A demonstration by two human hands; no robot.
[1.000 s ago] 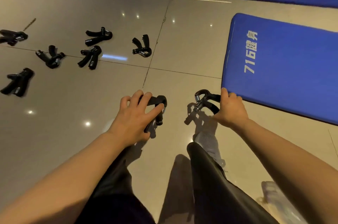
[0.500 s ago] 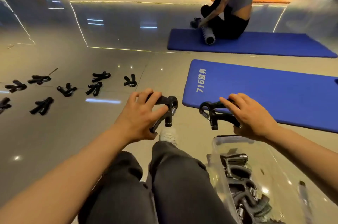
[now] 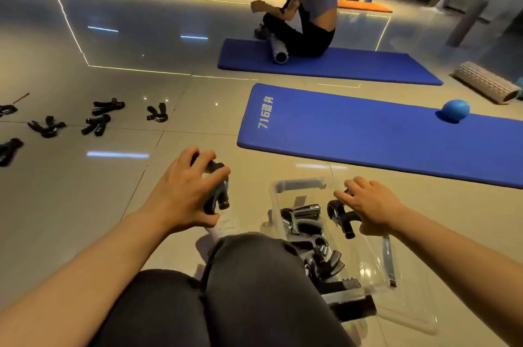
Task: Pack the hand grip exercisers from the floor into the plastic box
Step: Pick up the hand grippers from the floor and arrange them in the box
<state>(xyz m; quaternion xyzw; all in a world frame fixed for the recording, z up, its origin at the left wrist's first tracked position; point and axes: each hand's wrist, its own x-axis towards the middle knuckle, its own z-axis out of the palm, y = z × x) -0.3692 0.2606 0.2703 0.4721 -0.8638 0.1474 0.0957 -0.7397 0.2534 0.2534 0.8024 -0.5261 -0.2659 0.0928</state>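
Observation:
My left hand (image 3: pixel 184 194) grips a black hand grip exerciser (image 3: pixel 219 194) above the floor, left of the clear plastic box (image 3: pixel 300 185). Over the box's far end, my right hand (image 3: pixel 370 205) holds another black exerciser (image 3: pixel 341 219), its handles pointing down into the box. Several exercisers (image 3: pixel 317 250) lie piled inside the box. More black exercisers (image 3: pixel 97 124) are scattered on the tiled floor at the far left, one (image 3: pixel 157 113) nearest the tile seam.
My knees in dark trousers (image 3: pixel 249 290) fill the lower middle, touching the box's left side. A blue mat (image 3: pixel 368 134) with a blue ball (image 3: pixel 455 110) lies ahead right. A person sits on a farther blue mat (image 3: pixel 325 66). A ribbed foam roller (image 3: pixel 485 82) rests far right.
Both hands lifted an exerciser off the floor and carried it back toward me. My right hand has moved over the box. My view has tilted up, showing the box and the room.

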